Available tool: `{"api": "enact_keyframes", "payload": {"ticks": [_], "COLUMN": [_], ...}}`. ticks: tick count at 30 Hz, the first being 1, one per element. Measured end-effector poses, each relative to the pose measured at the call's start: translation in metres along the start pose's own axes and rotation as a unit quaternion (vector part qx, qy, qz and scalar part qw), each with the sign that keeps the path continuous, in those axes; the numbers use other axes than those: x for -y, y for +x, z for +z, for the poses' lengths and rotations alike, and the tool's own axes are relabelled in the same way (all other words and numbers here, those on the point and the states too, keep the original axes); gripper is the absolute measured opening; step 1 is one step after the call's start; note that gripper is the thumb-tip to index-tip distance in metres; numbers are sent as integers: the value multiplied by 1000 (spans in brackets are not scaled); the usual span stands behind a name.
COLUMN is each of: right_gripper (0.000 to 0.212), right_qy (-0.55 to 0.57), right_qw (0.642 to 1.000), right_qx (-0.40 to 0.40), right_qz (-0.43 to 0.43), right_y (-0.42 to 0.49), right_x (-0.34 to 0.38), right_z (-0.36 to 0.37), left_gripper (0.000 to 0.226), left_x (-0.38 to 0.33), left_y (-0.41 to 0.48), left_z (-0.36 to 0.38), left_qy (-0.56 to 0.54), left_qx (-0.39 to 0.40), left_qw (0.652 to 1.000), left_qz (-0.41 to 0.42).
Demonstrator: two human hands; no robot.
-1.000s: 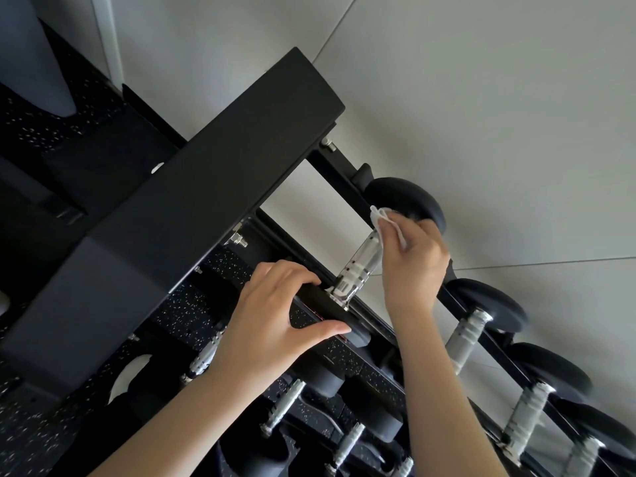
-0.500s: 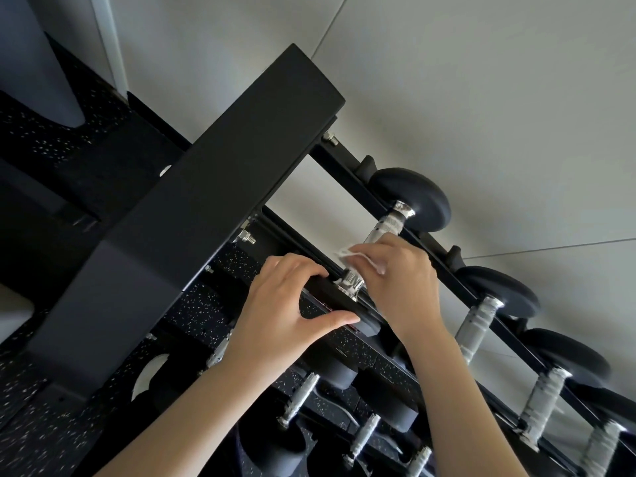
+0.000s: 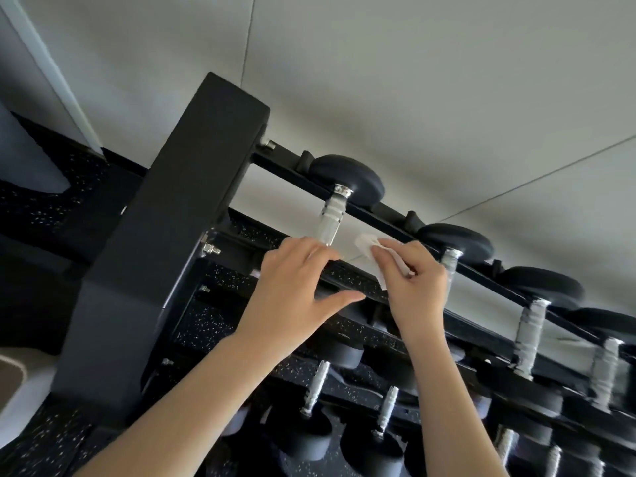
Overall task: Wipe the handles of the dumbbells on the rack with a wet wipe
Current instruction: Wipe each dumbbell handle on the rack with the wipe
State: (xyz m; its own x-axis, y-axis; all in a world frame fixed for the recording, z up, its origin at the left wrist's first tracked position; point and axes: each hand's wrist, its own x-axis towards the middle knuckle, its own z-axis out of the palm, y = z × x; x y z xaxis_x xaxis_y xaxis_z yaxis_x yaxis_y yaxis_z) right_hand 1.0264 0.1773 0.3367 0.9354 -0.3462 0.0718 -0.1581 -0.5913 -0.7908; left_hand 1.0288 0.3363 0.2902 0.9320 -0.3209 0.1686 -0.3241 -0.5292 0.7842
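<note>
A black dumbbell rack (image 3: 165,242) holds rows of black dumbbells with silver handles. The first dumbbell's handle (image 3: 332,216) on the top row stands bare, its far head (image 3: 347,177) resting on the back rail. My left hand (image 3: 296,287) lies on the near end of that dumbbell at the front rail, fingers curled over it. My right hand (image 3: 413,284) holds a crumpled white wet wipe (image 3: 366,244) just right of that handle, between it and the second dumbbell's handle (image 3: 451,261). The wipe touches neither handle.
More dumbbells (image 3: 530,335) line the top row to the right, and others (image 3: 318,383) sit on the lower tier below my arms. A pale wall (image 3: 413,80) stands behind the rack. Speckled black floor (image 3: 41,208) lies at left.
My right hand slid the wipe down the first handle, then came off it and moved right. The view shifted, and the first handle now shows bare.
</note>
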Motion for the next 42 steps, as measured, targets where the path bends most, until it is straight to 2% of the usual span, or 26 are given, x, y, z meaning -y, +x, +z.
{"api": "enact_keyframes", "payload": {"ticks": [7, 12, 15, 22, 29, 33, 37, 42], "right_gripper": [10, 11, 11, 11, 8, 10, 11, 14], "right_qy": [37, 45, 55, 85, 60, 39, -7, -8], "right_qw": [991, 988, 991, 996, 992, 994, 985, 975], "right_qx": [-121, -120, -96, -34, -84, -46, 47, 137], "right_qz": [54, 85, 74, -3, -73, -91, -168, -176], "right_y": [-4, 9, 22, 53, 60, 57, 36, 12], "right_x": [-42, -93, -122, -156, -163, -164, -168, -178], "right_z": [-95, -142, -147, -123, -99, -100, -108, -119], "left_gripper": [63, 73, 81, 65, 60, 65, 67, 63], "left_x": [-70, -97, -101, -100, -105, -105, -106, -105], "left_y": [12, 1, -12, -33, -39, -42, -46, -45], "left_z": [58, 118, 143, 163, 168, 170, 171, 172], "left_qy": [19, 10, 13, 20, 7, 27, 52, 27], "left_qx": [77, 125, 102, 13, -22, -29, -37, -49], "left_qw": [995, 992, 995, 997, 995, 995, 994, 993], "left_qz": [58, 27, -4, -69, -95, -87, -87, -102]}}
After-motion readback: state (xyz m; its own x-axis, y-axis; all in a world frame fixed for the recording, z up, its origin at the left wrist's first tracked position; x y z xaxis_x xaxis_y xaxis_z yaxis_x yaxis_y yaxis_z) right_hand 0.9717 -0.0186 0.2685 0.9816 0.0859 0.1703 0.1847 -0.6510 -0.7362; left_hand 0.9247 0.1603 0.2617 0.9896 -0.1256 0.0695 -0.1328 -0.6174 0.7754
